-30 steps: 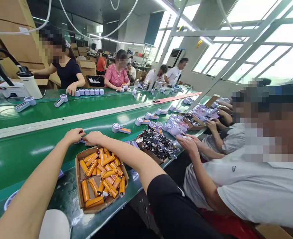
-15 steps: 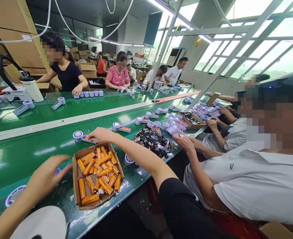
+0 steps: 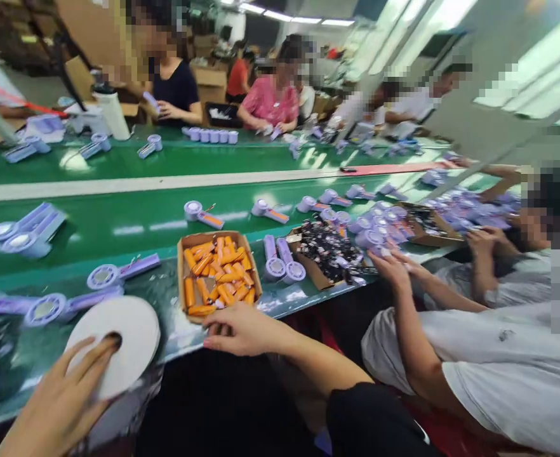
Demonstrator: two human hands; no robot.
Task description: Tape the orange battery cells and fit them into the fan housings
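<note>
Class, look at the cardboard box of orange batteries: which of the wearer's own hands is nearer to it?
Right. The right hand rests at the near edge of the cardboard box, about touching it. The left hand is off to the left, fingers on a white disc.

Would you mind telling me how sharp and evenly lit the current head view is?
Head view: the far workers and windows at upper right smear with motion blur; the box of orange cells stays fairly sharp; glare streaks the green belt; the left hand on the white roll is soft.

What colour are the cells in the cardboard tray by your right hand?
Orange cells, seen in the head view, in the cardboard tray.
</note>
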